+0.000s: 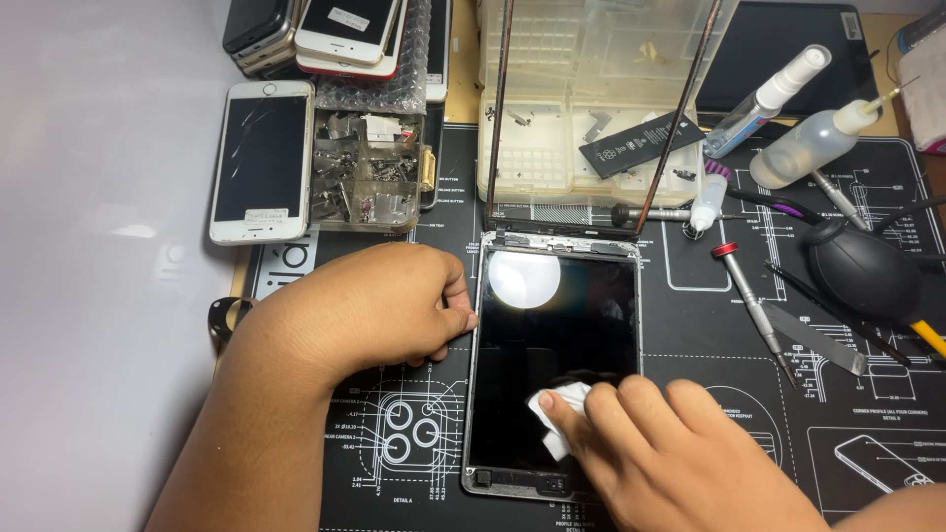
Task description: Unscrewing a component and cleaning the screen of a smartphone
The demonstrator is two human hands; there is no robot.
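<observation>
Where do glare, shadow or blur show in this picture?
Head view: a round white glare spot sits on the dark glossy tablet screen; the left hand and right hand cast only soft shadows; focus is sharp throughout, with no visible blur.

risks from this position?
1. The lifted clear glass panel stands hinged open at the top edge of the dark tablet screen; a nudge could drop or crack it.
2. The right hand presses a white wipe on the bare screen; grit might scratch it.
3. The left hand steadies only one edge, so the tablet could slide.
</observation>
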